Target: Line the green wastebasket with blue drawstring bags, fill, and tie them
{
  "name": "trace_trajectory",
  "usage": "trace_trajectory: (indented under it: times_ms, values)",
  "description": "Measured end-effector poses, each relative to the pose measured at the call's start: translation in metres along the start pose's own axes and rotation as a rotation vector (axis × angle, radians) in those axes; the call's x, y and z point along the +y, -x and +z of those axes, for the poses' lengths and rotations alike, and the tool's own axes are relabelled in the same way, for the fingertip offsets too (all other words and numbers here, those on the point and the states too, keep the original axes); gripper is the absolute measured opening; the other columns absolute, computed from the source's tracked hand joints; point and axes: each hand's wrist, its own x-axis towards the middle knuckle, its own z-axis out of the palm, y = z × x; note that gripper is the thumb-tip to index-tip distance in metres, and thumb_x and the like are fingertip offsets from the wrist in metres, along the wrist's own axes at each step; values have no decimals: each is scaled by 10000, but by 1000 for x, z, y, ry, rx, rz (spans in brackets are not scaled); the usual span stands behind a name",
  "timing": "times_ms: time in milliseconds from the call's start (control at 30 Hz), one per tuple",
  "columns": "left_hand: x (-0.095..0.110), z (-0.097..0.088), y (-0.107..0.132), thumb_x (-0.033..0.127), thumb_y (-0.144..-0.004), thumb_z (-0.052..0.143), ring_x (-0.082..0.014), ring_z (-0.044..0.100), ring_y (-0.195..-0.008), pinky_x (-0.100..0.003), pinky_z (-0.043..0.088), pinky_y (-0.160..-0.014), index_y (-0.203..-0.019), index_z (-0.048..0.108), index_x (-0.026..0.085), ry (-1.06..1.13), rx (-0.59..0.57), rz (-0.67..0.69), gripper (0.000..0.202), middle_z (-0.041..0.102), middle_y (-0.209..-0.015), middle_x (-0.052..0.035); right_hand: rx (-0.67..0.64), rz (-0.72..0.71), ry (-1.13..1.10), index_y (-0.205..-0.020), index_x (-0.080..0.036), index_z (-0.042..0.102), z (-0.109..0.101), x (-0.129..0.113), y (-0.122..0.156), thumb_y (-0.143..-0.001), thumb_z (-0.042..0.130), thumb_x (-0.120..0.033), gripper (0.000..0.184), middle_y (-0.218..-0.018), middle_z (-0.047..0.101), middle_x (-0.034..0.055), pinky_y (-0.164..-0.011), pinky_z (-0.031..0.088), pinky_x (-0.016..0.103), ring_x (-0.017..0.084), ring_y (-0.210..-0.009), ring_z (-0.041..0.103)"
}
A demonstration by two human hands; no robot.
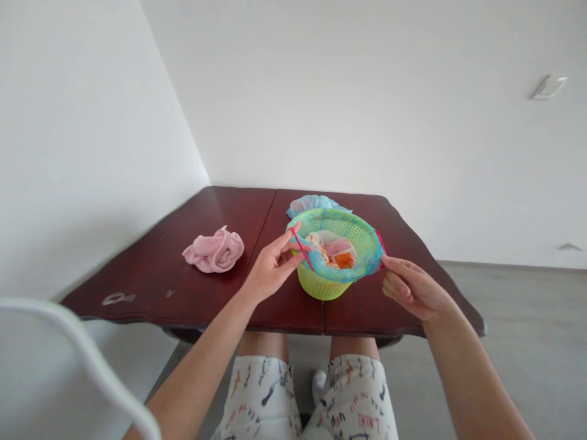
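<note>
A green plastic basket (349, 227) stands on the dark wooden table (220, 220), lined with a thin blue plastic bag (364, 264) that folds over its rim. Scraps in white, pink and orange (334, 250) lie inside. My left hand (270, 269) pinches the bag's red drawstring (302, 249) at the basket's left rim. On the right side, my right hand (410, 287) grips the bag's edge with curled fingers.
A crumpled pink cloth (214, 250) lies on the table to the left. Another bit of blue plastic (312, 203) shows behind the basket. White walls close the left and back. A white chair back (87, 360) rises at the lower left.
</note>
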Motion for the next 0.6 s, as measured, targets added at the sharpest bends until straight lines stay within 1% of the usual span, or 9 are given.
trace_trajectory:
  times_ms: [67,133,200,233,267,333,400,433,600]
  values:
    - [-4,-1,0,437,-999,966,-206,672,-845,-319,511,-768,-1276,878,256,-82,64,45,342,848,-1062,-59,-16,-5,-6,-551,-222,568,2,2,1,-1011,937,-633,719,-433,418,-42,-499,185,291,65,-424,262]
    - [-6,-4,4,435,-994,967,-183,597,-775,-313,467,-710,-1037,823,246,-217,213,131,241,758,-973,-36,-14,-21,-10,-582,-218,598,4,4,3,-1019,935,-625,686,-456,444,-42,-509,208,291,65,-435,261]
    - [-5,-8,11,385,-995,961,-199,599,-815,-329,497,-745,-1022,777,258,-392,341,272,225,716,-996,-37,6,-48,-17,-618,-215,618,7,7,6,-1013,945,-618,653,-481,466,-43,-516,232,288,67,-450,269]
    - [-3,-10,14,341,-1001,946,-225,642,-899,-357,538,-819,-1079,792,270,-488,340,361,186,736,-1072,-55,19,-64,-23,-643,-215,628,9,9,8,-1004,956,-614,631,-494,477,-44,-519,242,287,69,-458,274]
    - [-1,-12,17,288,-1009,920,-260,686,-1023,-402,568,-930,-1157,820,290,-584,278,449,179,767,-1184,-79,32,-80,-30,-669,-217,633,11,11,10,-994,967,-612,611,-507,489,-44,-524,252,288,72,-468,282]
    - [4,-16,21,182,-1028,847,-328,702,-1302,-509,525,-1170,-1304,862,355,-726,34,572,326,790,-1439,-98,55,-112,-35,-707,-227,625,14,15,14,-985,970,-624,595,-525,504,-41,-534,270,296,85,-485,301]
    - [8,-17,21,145,-1071,781,-349,676,-1450,-552,433,-1287,-1388,870,422,-780,-199,570,431,788,-1571,-65,64,-133,-27,-704,-237,600,16,20,16,-993,951,-653,616,-520,494,-36,-543,279,309,101,-498,315]
    - [9,-17,20,156,-1098,759,-347,677,-1468,-551,408,-1304,-1405,872,440,-784,-265,537,433,803,-1572,-51,66,-140,-18,-691,-239,590,17,21,16,-998,939,-668,633,-515,487,-31,-545,278,313,107,-503,322]
    - [13,-17,11,281,-1128,804,-349,743,-1337,-530,405,-1290,-1270,930,424,-635,-287,382,237,907,-1330,-45,64,-141,8,-680,-230,591,18,22,16,-999,941,-674,649,-531,496,-21,-544,275,311,106,-521,340]
